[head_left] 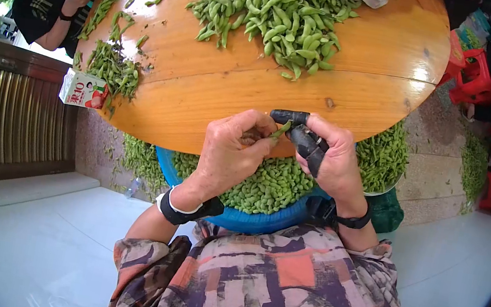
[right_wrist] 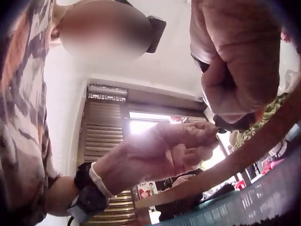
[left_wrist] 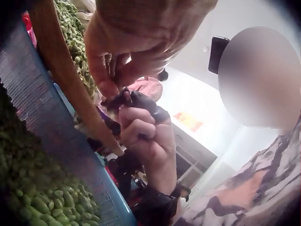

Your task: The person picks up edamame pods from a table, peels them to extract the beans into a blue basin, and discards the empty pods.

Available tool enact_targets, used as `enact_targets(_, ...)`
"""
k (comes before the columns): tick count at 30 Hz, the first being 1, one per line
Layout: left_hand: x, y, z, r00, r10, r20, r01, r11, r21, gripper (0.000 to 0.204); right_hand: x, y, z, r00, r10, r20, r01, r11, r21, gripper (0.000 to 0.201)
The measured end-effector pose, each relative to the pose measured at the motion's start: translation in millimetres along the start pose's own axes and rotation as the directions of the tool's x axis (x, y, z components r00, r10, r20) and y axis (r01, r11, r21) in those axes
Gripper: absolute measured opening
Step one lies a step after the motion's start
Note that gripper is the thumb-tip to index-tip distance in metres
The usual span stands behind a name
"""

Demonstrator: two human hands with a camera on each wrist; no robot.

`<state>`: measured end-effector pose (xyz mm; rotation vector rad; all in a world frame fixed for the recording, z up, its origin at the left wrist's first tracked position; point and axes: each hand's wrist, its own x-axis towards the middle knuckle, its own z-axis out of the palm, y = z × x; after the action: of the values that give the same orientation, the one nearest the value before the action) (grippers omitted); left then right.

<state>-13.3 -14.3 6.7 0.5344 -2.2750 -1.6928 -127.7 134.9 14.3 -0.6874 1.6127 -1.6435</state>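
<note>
In the head view the left hand (head_left: 232, 145) pinches a green bean pod (head_left: 282, 130) between thumb and fingers, just over the table's near edge. Close against it is the right hand (head_left: 330, 154), its thumb and index finger wrapped in black coverings at the pod's end. Both hands meet above a blue basket (head_left: 235, 221) of shelled green beans (head_left: 272, 187). The left wrist view shows the left hand (left_wrist: 141, 37) and right hand (left_wrist: 146, 127) touching at the fingertips; the right wrist view shows the left hand (right_wrist: 160, 148) beside the right hand (right_wrist: 240, 61).
A large pile of pods (head_left: 269, 3) covers the far part of the wooden table (head_left: 230, 87). A carton (head_left: 83, 90) and loose pods lie at its left edge. Another person (head_left: 49, 13) sits at the far left. More pods (head_left: 383, 156) fill a container to the right; red stools (head_left: 474, 77) stand beyond.
</note>
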Motion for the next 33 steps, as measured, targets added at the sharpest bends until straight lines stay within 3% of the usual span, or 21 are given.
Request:
enact_targets(7,-2.1,4.6,1.3,0.998,-0.050,-0.028,0.049,0.998,-0.027,0.007,0.5,-0.4,-4.5,0.998,-0.050,0.044,0.055,0.993,-0.103,0.014)
enact_targets(13,-1.0,5.0,-0.6,0.986,-0.155,0.063,0.165,0.956,-0.244,0.009,1.3,7.3,-9.5,0.989,-0.136,0.055,0.142,0.981,-0.130,0.018)
enact_targets(14,-0.8,4.7,-2.9,0.966,-0.199,0.167,0.256,0.843,-0.473,0.008,-0.1,3.1,-13.4,0.992,0.002,0.127,-0.024,0.984,0.176,0.020)
enact_targets(15,-0.6,4.4,-4.1,0.937,-0.213,0.277,0.347,0.669,-0.657,0.007,-0.7,1.0,-16.6,0.966,0.108,0.235,-0.207,0.870,0.448,0.023)
enact_targets(16,-0.9,2.3,-1.6,0.937,-0.213,0.278,0.347,0.669,-0.657,0.007,0.5,6.4,-18.1,0.966,0.108,0.235,-0.207,0.870,0.448,0.023)
enact_targets(18,-3.1,-5.1,8.0,0.911,-0.066,0.408,0.408,0.301,-0.862,0.007,3.7,20.8,-18.8,0.931,-0.035,0.363,-0.237,0.698,0.675,0.027)
enact_targets(19,-4.5,-6.6,10.2,0.914,-0.066,0.401,0.404,0.258,-0.878,0.006,4.0,19.8,-18.9,0.931,-0.037,0.363,-0.236,0.699,0.675,0.027)
enact_targets(22,-1.4,-2.5,13.6,0.931,-0.169,0.324,0.364,0.360,-0.859,0.009,2.5,7.3,-16.7,0.953,0.008,0.301,-0.216,0.716,0.664,0.024)
enact_targets(23,0.2,3.8,13.2,0.943,-0.189,0.273,0.332,0.526,-0.783,0.011,1.4,-0.7,-13.8,0.985,0.061,0.162,-0.125,0.899,0.420,0.023)
enact_targets(24,0.9,7.9,12.8,0.944,-0.189,0.272,0.331,0.526,-0.783,0.011,0.7,-5.1,-10.9,0.998,0.065,0.009,-0.066,0.991,0.121,0.023)
enact_targets(26,2.4,12.7,12.5,0.983,-0.141,0.121,0.179,0.898,-0.403,0.011,-0.5,-5.8,-6.5,0.999,0.043,-0.032,-0.042,0.999,0.018,0.028)
enact_targets(28,4.7,10.1,13.4,0.981,-0.181,0.072,0.194,0.929,-0.315,0.010,-3.0,-7.3,-3.3,0.992,-0.126,-0.030,0.118,0.977,-0.176,0.033)
enact_targets(30,7.9,8.3,14.4,1.000,0.008,-0.029,-0.008,1.000,0.000,0.011,-3.2,-2.7,-1.6,0.982,-0.184,-0.052,0.170,0.965,-0.198,0.038)
enact_targets(31,10.2,8.9,13.8,1.000,0.008,-0.029,-0.008,1.000,-0.001,0.011,-3.4,-2.9,1.0,0.972,-0.217,-0.092,0.187,0.947,-0.260,0.037)
enact_targets(33,16.2,11.0,11.2,0.988,0.153,-0.031,-0.146,0.975,0.167,0.016,-2.2,-3.2,4.7,0.959,-0.254,-0.128,0.202,0.924,-0.324,0.036)
